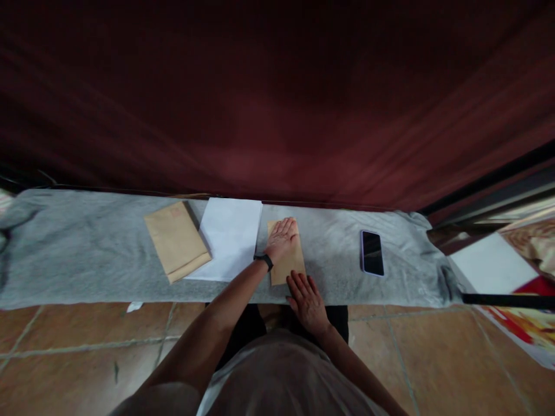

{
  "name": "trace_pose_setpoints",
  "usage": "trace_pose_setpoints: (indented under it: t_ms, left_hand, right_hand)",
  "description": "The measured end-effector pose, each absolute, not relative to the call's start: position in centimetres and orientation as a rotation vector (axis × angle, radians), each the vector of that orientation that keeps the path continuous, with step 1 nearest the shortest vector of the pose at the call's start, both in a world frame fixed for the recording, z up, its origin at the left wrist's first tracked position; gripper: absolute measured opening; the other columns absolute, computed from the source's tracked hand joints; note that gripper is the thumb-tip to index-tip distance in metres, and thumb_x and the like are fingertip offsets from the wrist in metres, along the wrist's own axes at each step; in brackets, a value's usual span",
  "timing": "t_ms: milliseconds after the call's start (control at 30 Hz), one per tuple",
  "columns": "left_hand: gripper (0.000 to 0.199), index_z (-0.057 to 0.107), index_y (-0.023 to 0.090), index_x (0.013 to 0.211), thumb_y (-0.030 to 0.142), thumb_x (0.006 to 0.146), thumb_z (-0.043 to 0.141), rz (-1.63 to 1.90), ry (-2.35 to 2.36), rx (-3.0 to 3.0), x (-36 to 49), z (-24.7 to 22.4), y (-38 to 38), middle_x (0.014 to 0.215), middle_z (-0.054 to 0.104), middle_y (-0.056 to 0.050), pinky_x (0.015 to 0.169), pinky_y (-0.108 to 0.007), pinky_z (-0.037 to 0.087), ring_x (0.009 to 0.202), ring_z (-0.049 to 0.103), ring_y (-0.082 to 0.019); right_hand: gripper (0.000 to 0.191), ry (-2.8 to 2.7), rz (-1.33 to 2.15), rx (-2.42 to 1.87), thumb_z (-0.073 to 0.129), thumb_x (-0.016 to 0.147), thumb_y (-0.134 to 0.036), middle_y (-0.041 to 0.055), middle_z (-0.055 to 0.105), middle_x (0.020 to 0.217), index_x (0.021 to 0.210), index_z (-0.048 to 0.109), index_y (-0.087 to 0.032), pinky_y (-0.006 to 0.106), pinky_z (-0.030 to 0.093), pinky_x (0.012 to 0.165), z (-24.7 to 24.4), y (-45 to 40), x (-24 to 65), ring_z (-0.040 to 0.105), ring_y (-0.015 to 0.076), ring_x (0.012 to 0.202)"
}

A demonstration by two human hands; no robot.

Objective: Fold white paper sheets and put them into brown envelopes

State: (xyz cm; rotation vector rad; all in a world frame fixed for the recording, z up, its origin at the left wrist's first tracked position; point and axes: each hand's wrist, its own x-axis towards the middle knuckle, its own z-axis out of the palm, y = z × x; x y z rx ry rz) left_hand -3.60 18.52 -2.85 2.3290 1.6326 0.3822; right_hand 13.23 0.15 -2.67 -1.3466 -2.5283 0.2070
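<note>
A brown paper envelope (284, 270) lies on the grey cloth before me. My left hand (281, 238) rests flat across its upper part, fingers stretched out; a dark band circles that wrist. At the envelope's lower right corner, my right hand (308, 303) lies with fingers extended, their tips touching the paper. Neither hand grips anything. To the left is a stack of white paper sheets (232, 231). Partly over the sheets sits a pile of brown envelopes (177, 240), turned at an angle.
A phone (372, 253) in a pale purple case lies on the right of the grey cloth (332, 248). A dark red curtain (277, 133) hangs along the far edge. At far right stands a white box (494, 263). A white scrap (134, 307) is on the tiled floor.
</note>
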Motion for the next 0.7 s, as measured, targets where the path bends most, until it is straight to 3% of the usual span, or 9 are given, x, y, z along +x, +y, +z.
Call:
trace_pose_setpoints:
  t_ms: [467, 700]
  left_hand:
    - [0.055, 0.035, 0.014, 0.155, 0.033, 0.104, 0.029, 0.394, 1.428, 2.492, -4.0, -3.3, 12.8, 0.164, 0.034, -0.008, 0.127, -0.040, 0.013, 0.153, 0.024, -0.018]
    - [0.057, 0.028, 0.015, 0.158, 0.038, 0.106, 0.027, 0.318, 1.330, 2.557, -4.4, -3.4, 8.3, 0.165, 0.031, -0.009, 0.127, -0.038, 0.012, 0.154, 0.022, -0.017]
  right_hand:
    - [0.058, -2.524, 0.203, -1.328, 0.046, 0.103, -0.034, 0.0077, 0.040, 0.160, 0.158, 0.031, -0.021, 0.048, 0.028, 0.123, -3.1, 0.1, 13.4, 0.037, 0.0249, 0.148]
    - [0.047, -2.526, 0.235, -1.337, 0.048, 0.103, -0.033, 0.0093, 0.053, 0.151, 0.146, 0.050, -0.017, 0.049, 0.026, 0.124, -3.3, 0.1, 13.4, 0.039, 0.0263, 0.146]
